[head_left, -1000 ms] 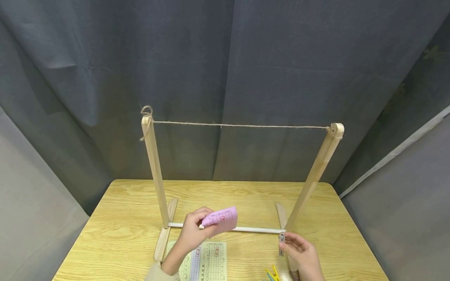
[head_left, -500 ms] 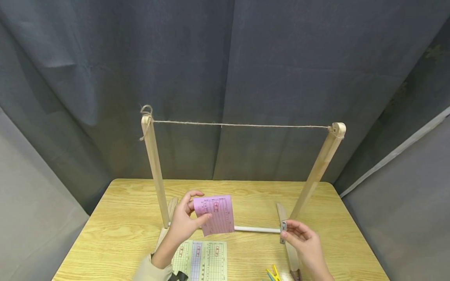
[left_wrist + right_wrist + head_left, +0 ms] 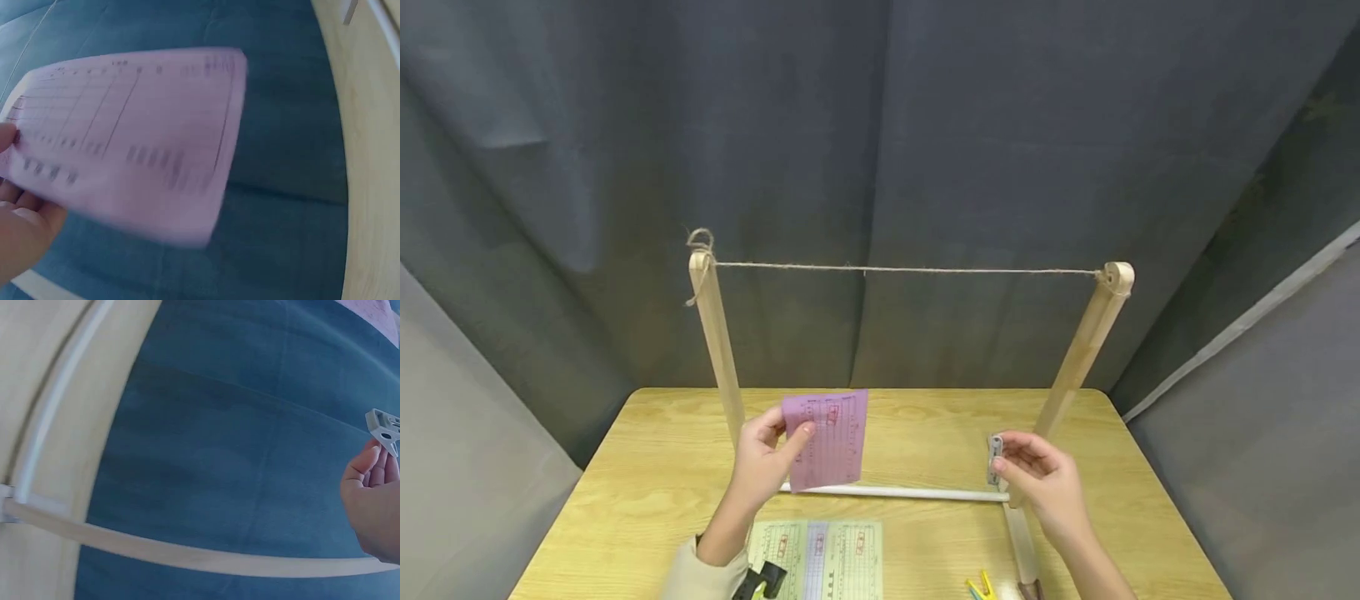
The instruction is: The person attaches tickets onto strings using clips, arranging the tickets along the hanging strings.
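At lower centre of the head view, a person's left hand (image 3: 762,461) pinches a pink slip (image 3: 826,439) upright above the table (image 3: 625,500), while the right hand (image 3: 1037,483), lower right, grips a grey clothespin (image 3: 995,459) beside the wooden frame (image 3: 1078,367).

Pink slip (image 3: 827,439): printed grid form, held upright by its left edge, thumb on the face, rest of the sheet free to the right of the grip. Grey clothespin (image 3: 995,459): small, upright, pinched at its lower part, top end above the fingertips.
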Tool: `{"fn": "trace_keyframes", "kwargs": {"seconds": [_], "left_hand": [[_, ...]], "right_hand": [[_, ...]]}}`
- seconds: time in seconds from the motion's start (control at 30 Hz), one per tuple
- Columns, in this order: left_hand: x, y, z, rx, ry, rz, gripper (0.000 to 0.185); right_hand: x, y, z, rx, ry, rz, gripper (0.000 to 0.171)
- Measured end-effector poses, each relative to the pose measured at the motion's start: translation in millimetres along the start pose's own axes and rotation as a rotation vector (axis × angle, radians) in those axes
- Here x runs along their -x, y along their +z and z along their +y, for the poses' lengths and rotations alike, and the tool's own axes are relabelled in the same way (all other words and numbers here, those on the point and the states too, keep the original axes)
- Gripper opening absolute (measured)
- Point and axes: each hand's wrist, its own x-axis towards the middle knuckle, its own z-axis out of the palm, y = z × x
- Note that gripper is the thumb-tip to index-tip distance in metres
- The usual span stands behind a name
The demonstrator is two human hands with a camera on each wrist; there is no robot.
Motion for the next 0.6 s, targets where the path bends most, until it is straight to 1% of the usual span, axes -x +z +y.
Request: {"fn": "trace_keyframes", "kwargs": {"seconds": [0.1,0.3,0.43,0.6], "left_hand": [[-2.6,-8.4,3.6,0.015,-0.003,0.053,0.015],[-10.1,-18.3,10.0,0.024,-0.057,0.121,0.018],[-17.5,-22.9,14.3,0.018,-0.053,0.165,0.021],[-27.7,-25.9,19.6,0.017,-0.036,0.191,0.022]], "right_hand": [[-7.1,3.5,-5.8,-0.026,-0.026,-0.032,0.028],[-17.8,7.5,-17.5,-0.085,-0.105,-0.053,0.032],[-25.3,10.6,-26.0,-0.113,-0.145,-0.07,0.031],[-36.6,15.2,-36.6,-0.163,-0.213,-0.144,0.027]]}}
